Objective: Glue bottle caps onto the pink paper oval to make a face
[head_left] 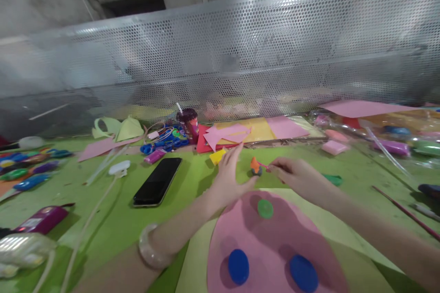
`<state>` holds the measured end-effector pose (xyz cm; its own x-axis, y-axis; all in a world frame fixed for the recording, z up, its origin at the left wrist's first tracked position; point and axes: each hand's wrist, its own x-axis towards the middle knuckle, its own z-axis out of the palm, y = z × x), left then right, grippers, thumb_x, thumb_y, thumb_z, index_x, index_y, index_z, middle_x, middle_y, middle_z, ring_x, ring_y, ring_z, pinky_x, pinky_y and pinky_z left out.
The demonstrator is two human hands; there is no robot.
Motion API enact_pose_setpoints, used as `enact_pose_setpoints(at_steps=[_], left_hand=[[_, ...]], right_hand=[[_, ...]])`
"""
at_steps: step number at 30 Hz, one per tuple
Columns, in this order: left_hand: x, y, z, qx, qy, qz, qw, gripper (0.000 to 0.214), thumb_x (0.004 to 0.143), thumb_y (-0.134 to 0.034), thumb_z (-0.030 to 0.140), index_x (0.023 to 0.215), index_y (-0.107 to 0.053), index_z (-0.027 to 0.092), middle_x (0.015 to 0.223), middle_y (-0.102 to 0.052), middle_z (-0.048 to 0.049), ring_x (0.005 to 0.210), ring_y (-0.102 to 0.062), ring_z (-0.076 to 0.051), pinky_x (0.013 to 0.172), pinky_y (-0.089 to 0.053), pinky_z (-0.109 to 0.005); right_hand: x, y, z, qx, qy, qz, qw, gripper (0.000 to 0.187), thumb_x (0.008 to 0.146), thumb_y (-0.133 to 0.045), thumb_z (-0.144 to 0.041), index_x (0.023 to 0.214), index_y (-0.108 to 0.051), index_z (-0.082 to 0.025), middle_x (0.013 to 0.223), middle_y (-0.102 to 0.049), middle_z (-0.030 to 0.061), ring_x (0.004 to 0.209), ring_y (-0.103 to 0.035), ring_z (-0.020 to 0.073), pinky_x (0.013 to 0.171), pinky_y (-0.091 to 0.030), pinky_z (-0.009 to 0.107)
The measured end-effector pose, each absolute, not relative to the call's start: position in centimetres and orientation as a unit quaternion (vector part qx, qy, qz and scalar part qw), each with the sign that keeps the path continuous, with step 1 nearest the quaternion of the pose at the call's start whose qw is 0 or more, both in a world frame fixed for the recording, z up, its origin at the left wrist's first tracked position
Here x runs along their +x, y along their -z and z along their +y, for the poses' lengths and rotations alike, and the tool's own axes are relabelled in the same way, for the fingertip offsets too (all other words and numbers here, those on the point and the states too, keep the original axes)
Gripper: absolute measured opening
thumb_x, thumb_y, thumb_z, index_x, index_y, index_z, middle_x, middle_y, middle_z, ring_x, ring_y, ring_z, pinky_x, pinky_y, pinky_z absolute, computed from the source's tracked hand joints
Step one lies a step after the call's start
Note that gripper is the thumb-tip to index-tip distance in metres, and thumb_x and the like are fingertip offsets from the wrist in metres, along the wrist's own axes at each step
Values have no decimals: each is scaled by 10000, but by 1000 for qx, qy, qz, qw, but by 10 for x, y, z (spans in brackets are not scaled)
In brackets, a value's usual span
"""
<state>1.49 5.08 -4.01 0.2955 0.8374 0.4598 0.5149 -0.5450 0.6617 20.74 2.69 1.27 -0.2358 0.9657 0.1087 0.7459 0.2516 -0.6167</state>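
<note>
My left hand (228, 181) has its fingers stretched forward and its thumb apart, holding nothing that I can see. Beside its fingertips lies a small yellow piece (217, 157). My right hand (294, 175) pinches a thin pink stick (263, 165), whose far end meets a small orange lump (255, 165) resting on a dark grey one (257, 172). Below both hands a large rounded pink paper shape (271, 247) lies on a pale yellow sheet (195, 261). On the pink shape sit a green disc (265, 209) and two blue discs (238, 266), (304, 273).
A black phone (158, 182) lies left of my hands, with a white cable (92, 213) further left. A dark cup with a straw (189, 123), blue scissors (175, 137) and paper scraps (228, 135) line the back. Wrapped clay packs (392, 147) lie right, before a perforated metal panel (275, 55).
</note>
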Motion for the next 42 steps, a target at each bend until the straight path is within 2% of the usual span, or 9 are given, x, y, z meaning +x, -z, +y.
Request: enact_pose_setpoints(at_steps=[4,8,13,17,22,26,30,36,42], left_hand=[[22,38,44,771,-435,381,266,604,760,-672,314,1319,-461,222,1273,-569,-98,1126,-550,-230,994,-398,-377],[22,40,49,723,-477,394,307,248,785,-643,252,1024,-684,207,1026,-709,-59,951,-636,-205,902,-462,-338],[19,41,61,571,-560,390,456,219,765,-640,230,971,-684,169,970,-728,-79,890,-673,-205,852,-507,-364],[19,37,61,488,-557,391,546,115,771,-622,183,860,-686,149,820,-740,-69,783,-695,-201,829,-523,-383],[24,31,55,412,-543,313,661,121,774,-593,154,846,-687,129,853,-738,-85,860,-692,-195,885,-503,-342],[27,27,51,359,-517,277,726,175,812,-543,188,874,-688,113,920,-730,-111,881,-689,-200,882,-502,-326],[29,30,44,405,-462,226,756,187,794,-642,259,916,-675,121,943,-722,-115,840,-695,-226,837,-512,-352],[32,37,35,428,-414,216,774,261,716,-746,330,874,-675,134,855,-719,-79,845,-686,-200,865,-475,-329],[32,36,36,441,-393,244,769,374,580,-823,394,805,-694,124,803,-713,-78,770,-675,-176,826,-476,-303]], right_hand=[[200,-13,18,-547,-223,-771,238,324,868,-389,-380,721,-611,-195,628,-579,8,573,-500,156,524,-353,279],[199,-15,16,-542,-215,-777,235,311,876,-380,-353,727,-609,-205,647,-616,24,572,-529,172,529,-380,296],[208,-13,25,-580,-126,-784,181,296,889,-391,-275,681,-589,-204,614,-615,31,544,-543,168,491,-349,276],[218,3,34,-637,31,-768,59,292,897,-396,-189,707,-619,-187,668,-650,81,545,-595,186,464,-347,269],[223,15,40,-614,92,-783,31,246,895,-474,-225,753,-664,-162,816,-656,137,798,-642,266,524,-459,297],[221,12,39,-533,130,-822,156,256,916,-460,-288,945,-675,-152,953,-643,151,964,-602,294,691,-534,388],[213,13,35,-399,131,-862,286,350,914,-473,-375,1198,-581,-202,1145,-598,112,1090,-531,251,919,-483,412],[204,14,25,-330,133,-858,370,228,902,-507,-255,1003,-695,-175,1099,-616,117,1017,-497,238,882,-482,417],[198,10,14,-366,113,-829,407,192,878,-541,-265,888,-732,-252,1116,-606,85,1044,-457,259,863,-474,438]])
